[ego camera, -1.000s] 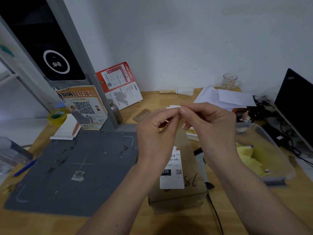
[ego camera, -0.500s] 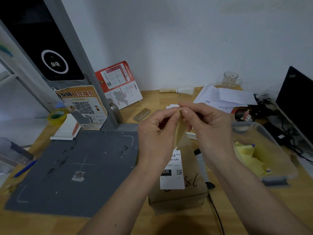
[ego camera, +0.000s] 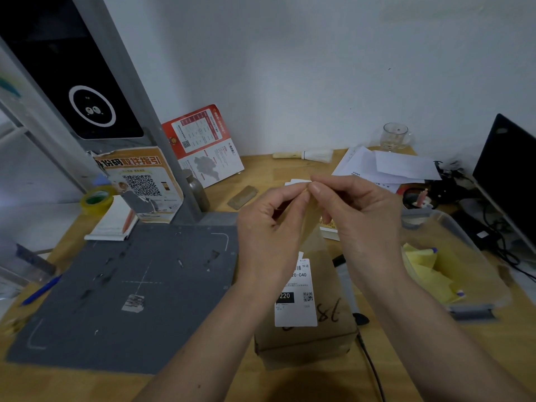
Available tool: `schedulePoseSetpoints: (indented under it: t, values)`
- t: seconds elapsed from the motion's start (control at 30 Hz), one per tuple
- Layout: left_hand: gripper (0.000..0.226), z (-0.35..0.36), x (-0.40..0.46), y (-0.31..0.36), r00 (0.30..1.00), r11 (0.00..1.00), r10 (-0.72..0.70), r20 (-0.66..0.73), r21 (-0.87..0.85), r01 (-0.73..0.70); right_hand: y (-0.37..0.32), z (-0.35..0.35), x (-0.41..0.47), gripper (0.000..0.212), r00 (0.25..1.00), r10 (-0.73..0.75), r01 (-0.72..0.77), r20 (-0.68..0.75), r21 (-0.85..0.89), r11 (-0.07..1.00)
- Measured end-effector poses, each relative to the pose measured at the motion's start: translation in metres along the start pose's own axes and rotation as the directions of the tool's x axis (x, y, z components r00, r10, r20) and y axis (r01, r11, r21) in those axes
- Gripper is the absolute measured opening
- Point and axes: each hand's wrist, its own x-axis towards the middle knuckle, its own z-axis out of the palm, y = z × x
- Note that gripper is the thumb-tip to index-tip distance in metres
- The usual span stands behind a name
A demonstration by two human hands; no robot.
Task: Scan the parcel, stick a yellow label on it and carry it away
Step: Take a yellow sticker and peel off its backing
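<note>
A brown cardboard parcel (ego camera: 324, 338) lies on the wooden desk, right of the grey scanner mat (ego camera: 121, 291). It carries a white shipping label (ego camera: 295, 297) and handwritten digits. Above it, my left hand (ego camera: 266, 227) and my right hand (ego camera: 356, 216) meet fingertip to fingertip, both pinching a thin yellowish label strip (ego camera: 309, 224) that hangs down between them. More yellow labels (ego camera: 426, 271) lie in a clear plastic tub (ego camera: 475, 268) on the right.
The scanner's post and black screen (ego camera: 87, 91) rise at the back left, with a QR sign (ego camera: 142, 184) and a tape roll (ego camera: 97, 198). Papers (ego camera: 385, 166), a glass (ego camera: 395, 136), a black monitor (ego camera: 507, 169) and cables fill the right. A blue pen (ego camera: 40, 290) lies left.
The strip between my fingertips has been pulled longer and now hangs lower over the parcel. My hands have stayed in nearly the same place.
</note>
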Motion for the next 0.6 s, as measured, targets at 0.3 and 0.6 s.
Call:
schedulePoseSetpoints:
  t: [0.3, 0.6]
  values:
    - [0.023, -0.0035, -0.0016, 0.0006, 1.0, 1.0, -0.009, 0.029, -0.002, 0.009, 0.0, 0.0016, -0.0014, 0.01, 1.0, -0.017, 0.018, 0.005, -0.098, 0.995]
    - [0.024, -0.0057, -0.0037, 0.0022, 1.0, 1.0, 0.013, 0.019, 0.006, -0.014, -0.0034, 0.0038, -0.0043, 0.007, 1.0, 0.009, -0.01, -0.006, -0.064, 0.998]
